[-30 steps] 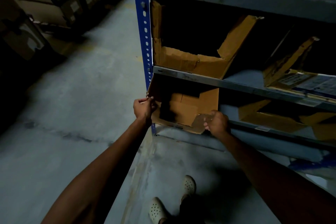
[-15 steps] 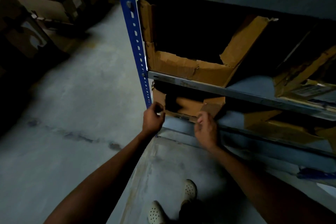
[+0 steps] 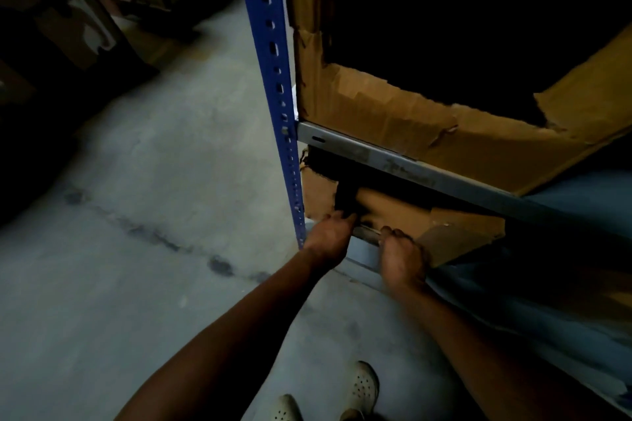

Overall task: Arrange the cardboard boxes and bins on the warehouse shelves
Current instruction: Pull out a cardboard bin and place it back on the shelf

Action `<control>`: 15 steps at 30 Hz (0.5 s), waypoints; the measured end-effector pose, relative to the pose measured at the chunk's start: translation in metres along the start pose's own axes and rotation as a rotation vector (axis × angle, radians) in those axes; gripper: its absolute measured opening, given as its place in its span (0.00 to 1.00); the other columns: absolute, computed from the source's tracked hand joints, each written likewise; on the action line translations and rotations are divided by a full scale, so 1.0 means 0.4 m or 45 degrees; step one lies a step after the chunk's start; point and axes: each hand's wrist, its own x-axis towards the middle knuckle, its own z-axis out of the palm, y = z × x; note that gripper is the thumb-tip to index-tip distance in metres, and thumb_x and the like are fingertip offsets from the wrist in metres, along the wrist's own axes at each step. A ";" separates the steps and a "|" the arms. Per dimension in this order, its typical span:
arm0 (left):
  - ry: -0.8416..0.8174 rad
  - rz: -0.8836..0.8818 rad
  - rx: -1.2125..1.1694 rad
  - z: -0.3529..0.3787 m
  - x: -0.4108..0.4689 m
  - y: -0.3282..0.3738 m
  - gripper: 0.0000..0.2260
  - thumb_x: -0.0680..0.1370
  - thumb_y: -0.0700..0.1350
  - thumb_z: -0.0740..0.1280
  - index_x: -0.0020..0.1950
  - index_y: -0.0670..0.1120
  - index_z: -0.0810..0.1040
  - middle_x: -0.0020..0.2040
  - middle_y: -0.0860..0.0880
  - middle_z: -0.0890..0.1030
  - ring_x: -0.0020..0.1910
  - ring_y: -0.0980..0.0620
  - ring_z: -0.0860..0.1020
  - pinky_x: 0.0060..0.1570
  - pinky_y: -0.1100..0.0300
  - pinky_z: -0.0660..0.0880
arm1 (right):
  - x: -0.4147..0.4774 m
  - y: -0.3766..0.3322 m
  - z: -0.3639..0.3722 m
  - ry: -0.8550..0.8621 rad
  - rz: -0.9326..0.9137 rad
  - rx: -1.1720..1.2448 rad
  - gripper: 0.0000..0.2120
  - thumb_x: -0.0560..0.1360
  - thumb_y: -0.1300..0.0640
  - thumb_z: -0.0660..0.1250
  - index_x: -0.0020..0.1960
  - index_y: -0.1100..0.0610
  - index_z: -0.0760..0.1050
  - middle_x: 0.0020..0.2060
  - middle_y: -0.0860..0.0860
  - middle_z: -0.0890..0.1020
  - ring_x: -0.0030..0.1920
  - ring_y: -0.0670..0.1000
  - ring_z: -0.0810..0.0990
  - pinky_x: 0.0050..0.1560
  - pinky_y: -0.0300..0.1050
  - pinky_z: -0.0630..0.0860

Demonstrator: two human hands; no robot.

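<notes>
Far left: stacked boxes [image 3: 85, 20] across the aisle, dim, well apart from the work. Bare concrete floor [image 3: 154, 215] between them and the rack.

Blue post [image 3: 273, 79] of the rack stands just left of the hands. Risk 1: the left hand [image 3: 328, 237] sits right beside the post's lower end; knuckles could scrape on the steel if the box slides sideways.

Left hand is closed on the front left edge of the lower box [image 3: 393, 212], fingers hooked over the torn cut-out. Right hand [image 3: 402, 258] is curled on the box's front edge further right, by the loose flap [image 3: 458, 239]; whether its fingers truly pinch the cardboard I cannot tell, motion blur.

The lower box is on the lower shelf, tucked under the grey beam [image 3: 410, 164], its front about level with the shelf lip. Risk 2: the cardboard is ragged at both grip points; a hard shove or tug would likely tear it further rather than move the box. Risk 3: the flap may catch on the shelf lip and fold.

Above the beam, the upper box [image 3: 444, 133], also torn open, slightly overhangs the beam. Bumping the beam might shift it.

Below: white shoes [image 3: 362, 390] near the rack foot; a dropped box would land there.
</notes>
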 end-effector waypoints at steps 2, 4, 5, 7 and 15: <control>0.035 -0.016 -0.032 -0.007 0.037 -0.009 0.28 0.75 0.32 0.58 0.74 0.49 0.64 0.65 0.39 0.71 0.63 0.37 0.71 0.59 0.47 0.71 | 0.039 -0.010 0.003 0.053 0.013 -0.002 0.08 0.79 0.60 0.59 0.56 0.53 0.74 0.51 0.53 0.80 0.50 0.54 0.81 0.41 0.44 0.71; 0.058 -0.029 -0.051 -0.019 0.061 -0.017 0.27 0.76 0.32 0.58 0.74 0.49 0.65 0.63 0.39 0.72 0.60 0.37 0.73 0.56 0.47 0.73 | 0.081 -0.022 0.001 0.070 0.061 0.008 0.08 0.79 0.59 0.60 0.56 0.53 0.75 0.50 0.53 0.82 0.48 0.54 0.81 0.37 0.42 0.68; 0.073 -0.038 -0.045 -0.026 0.068 -0.020 0.26 0.76 0.33 0.59 0.73 0.49 0.65 0.62 0.39 0.73 0.59 0.38 0.75 0.54 0.48 0.74 | 0.097 -0.027 0.002 0.086 0.081 0.013 0.08 0.79 0.59 0.61 0.55 0.52 0.75 0.50 0.52 0.82 0.47 0.54 0.81 0.36 0.41 0.67; 0.099 -0.053 -0.007 -0.033 0.069 -0.026 0.24 0.77 0.34 0.59 0.72 0.47 0.67 0.60 0.40 0.76 0.56 0.39 0.77 0.51 0.49 0.75 | 0.108 -0.032 0.000 0.092 0.097 0.039 0.07 0.78 0.57 0.63 0.55 0.52 0.75 0.49 0.53 0.82 0.46 0.54 0.81 0.35 0.41 0.66; 0.127 -0.094 -0.003 0.010 0.046 -0.029 0.18 0.77 0.34 0.57 0.65 0.45 0.73 0.53 0.39 0.78 0.51 0.38 0.79 0.45 0.50 0.75 | 0.051 -0.031 0.007 0.045 0.009 0.042 0.11 0.78 0.62 0.59 0.58 0.54 0.72 0.53 0.54 0.80 0.50 0.56 0.80 0.42 0.44 0.73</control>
